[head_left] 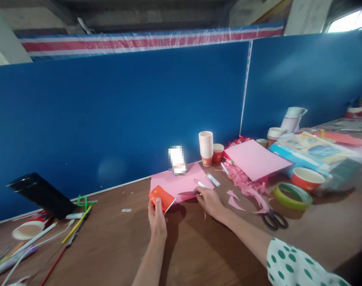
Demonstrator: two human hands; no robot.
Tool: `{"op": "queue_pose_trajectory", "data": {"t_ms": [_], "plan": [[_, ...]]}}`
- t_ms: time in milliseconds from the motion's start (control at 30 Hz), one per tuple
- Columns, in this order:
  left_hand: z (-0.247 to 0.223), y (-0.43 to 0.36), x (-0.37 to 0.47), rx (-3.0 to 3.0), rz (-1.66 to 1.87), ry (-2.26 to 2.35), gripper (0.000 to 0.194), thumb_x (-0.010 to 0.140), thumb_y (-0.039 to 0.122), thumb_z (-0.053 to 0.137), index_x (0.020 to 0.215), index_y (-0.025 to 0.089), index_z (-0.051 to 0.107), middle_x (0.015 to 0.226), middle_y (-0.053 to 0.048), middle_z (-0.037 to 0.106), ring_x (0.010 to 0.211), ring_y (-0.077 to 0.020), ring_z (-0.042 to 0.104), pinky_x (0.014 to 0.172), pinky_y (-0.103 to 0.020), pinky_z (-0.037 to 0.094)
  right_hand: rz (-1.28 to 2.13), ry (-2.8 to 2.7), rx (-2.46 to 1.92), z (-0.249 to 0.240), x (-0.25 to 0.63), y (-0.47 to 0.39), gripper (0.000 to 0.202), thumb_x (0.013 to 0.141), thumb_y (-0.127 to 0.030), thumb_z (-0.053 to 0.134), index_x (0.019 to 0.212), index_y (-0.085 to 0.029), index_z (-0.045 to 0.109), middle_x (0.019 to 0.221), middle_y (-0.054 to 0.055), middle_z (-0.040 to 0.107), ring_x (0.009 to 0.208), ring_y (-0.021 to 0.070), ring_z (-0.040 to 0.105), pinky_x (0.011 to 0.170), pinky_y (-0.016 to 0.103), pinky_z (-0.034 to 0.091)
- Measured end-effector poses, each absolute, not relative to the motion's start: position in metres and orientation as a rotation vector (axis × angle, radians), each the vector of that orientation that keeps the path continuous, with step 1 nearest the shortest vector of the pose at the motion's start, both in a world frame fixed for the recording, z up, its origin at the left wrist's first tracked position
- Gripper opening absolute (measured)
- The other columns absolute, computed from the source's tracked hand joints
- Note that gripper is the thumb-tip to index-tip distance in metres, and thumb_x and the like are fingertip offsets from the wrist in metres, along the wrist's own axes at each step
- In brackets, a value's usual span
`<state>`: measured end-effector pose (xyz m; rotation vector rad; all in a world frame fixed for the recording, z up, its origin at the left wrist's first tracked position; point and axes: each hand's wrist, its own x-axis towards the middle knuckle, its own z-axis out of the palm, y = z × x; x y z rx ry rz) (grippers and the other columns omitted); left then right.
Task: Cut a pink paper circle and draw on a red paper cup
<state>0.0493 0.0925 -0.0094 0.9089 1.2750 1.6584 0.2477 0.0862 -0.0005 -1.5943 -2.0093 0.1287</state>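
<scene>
My left hand (pixel 157 216) is wrapped round a red paper cup (pixel 160 196), thumb on its side; the cup is tilted, with its pale rim towards the right. My right hand (pixel 209 200) is closed in a pinch at the front edge of a pink paper sheet (pixel 166 180). A narrow darker pink paper piece (pixel 186 194) extends left from its fingertips. Just beyond those fingers lies a thin white stick-like item (pixel 201 183), its kind unclear. Beside it is a white tube (pixel 213 180). A blurred-out bright white object stands at the sheet's back edge.
Stacked paper cups (pixel 206 145) stand by the blue partition (pixel 124 111). Rightward are pink scraps (pixel 240 176), another pink sheet (pixel 257 159), black-handled scissors (pixel 274 219), yellow-green tape (pixel 292 195) and a red cup (pixel 308 180). Brushes, a cable and a black cylinder (pixel 42 194) lie left.
</scene>
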Motion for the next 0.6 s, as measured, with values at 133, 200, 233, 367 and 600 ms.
{"op": "queue_pose_trajectory", "data": {"t_ms": [133, 200, 233, 367, 600], "plan": [[-0.011, 0.097, 0.043, 0.810, 1.613, 1.221, 0.042, 0.074, 0.052, 0.054, 0.104, 0.022, 0.055, 0.087, 0.000, 0.062, 0.071, -0.0117, 0.059, 0.066, -0.026, 0.048, 0.212, -1.975, -1.492, -0.004, 0.253, 0.076, 0.027, 0.076, -0.004, 0.044, 0.091, -0.018, 0.061, 0.093, 0.004, 0.067, 0.090, 0.0158, 0.059, 0.082, 0.026, 0.043], [-0.011, 0.100, 0.040, 0.758, 1.623, 1.170, 0.040, 0.075, 0.050, 0.053, 0.101, 0.021, 0.055, 0.088, -0.001, 0.062, 0.074, -0.0128, 0.059, 0.068, -0.027, 0.049, 0.257, -2.005, -1.428, -0.007, 0.253, 0.075, 0.029, 0.072, -0.001, 0.045, 0.087, -0.018, 0.063, 0.091, 0.003, 0.067, 0.091, 0.0164, 0.059, 0.083, 0.027, 0.043], [-0.011, 0.101, 0.038, 0.717, 1.630, 1.142, 0.039, 0.075, 0.050, 0.053, 0.100, 0.020, 0.055, 0.088, -0.002, 0.062, 0.075, -0.0135, 0.060, 0.069, -0.028, 0.050, 0.281, -2.026, -1.395, -0.008, 0.253, 0.075, 0.030, 0.071, 0.000, 0.046, 0.086, -0.018, 0.064, 0.090, 0.003, 0.067, 0.090, 0.0163, 0.059, 0.083, 0.027, 0.043], [-0.009, 0.102, 0.036, 0.628, 1.669, 1.055, 0.044, 0.074, 0.051, 0.056, 0.101, 0.017, 0.057, 0.093, -0.007, 0.062, 0.077, -0.0166, 0.061, 0.068, -0.031, 0.052, 0.371, -2.105, -1.283, -0.012, 0.251, 0.076, 0.030, 0.071, -0.001, 0.046, 0.084, -0.019, 0.066, 0.088, 0.001, 0.068, 0.088, 0.0150, 0.060, 0.083, 0.025, 0.044], [-0.003, 0.095, 0.041, 0.969, 1.599, 1.280, 0.047, 0.067, 0.049, 0.066, 0.098, 0.015, 0.058, 0.086, -0.004, 0.064, 0.073, -0.0153, 0.060, 0.071, -0.030, 0.049, 0.436, -2.134, -1.228, -0.011, 0.252, 0.076, 0.030, 0.071, -0.001, 0.047, 0.084, -0.019, 0.067, 0.088, 0.001, 0.068, 0.089, 0.0151, 0.060, 0.083, 0.025, 0.043]]}}
